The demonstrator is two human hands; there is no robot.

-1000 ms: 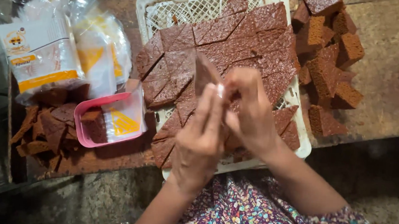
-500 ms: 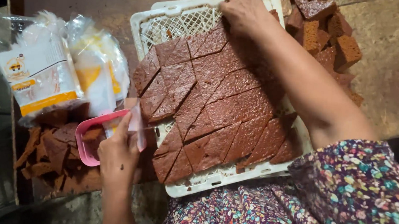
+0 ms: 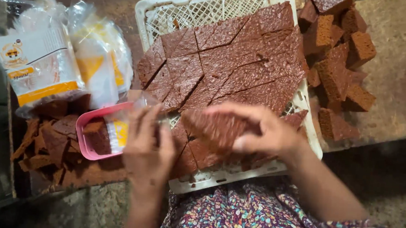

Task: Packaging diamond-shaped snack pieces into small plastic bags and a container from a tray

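A white perforated plastic tray point(image 3: 158, 14) holds a brown cake slab point(image 3: 233, 60) cut into diamond pieces. My right hand point(image 3: 267, 133) grips one cut cake piece point(image 3: 214, 127) lifted over the tray's near side. My left hand point(image 3: 148, 146) pinches a clear plastic bag point(image 3: 141, 101) beside the tray's left edge, just above a pink tub point(image 3: 85, 138). The bag's mouth sits close to the held piece. My floral-print lap point(image 3: 253, 216) shows below the tray.
Stacks of clear bags with white and orange labels point(image 3: 43, 68) lie at the left. Brown cake trimmings point(image 3: 44, 142) are heaped under the pink tub. A pile of thick cake chunks point(image 3: 340, 56) sits to the right of the tray on a worn surface.
My right hand came back from the tray's far edge and now holds a cake piece near me. My left hand lifted off the pink tub and took hold of a clear bag.
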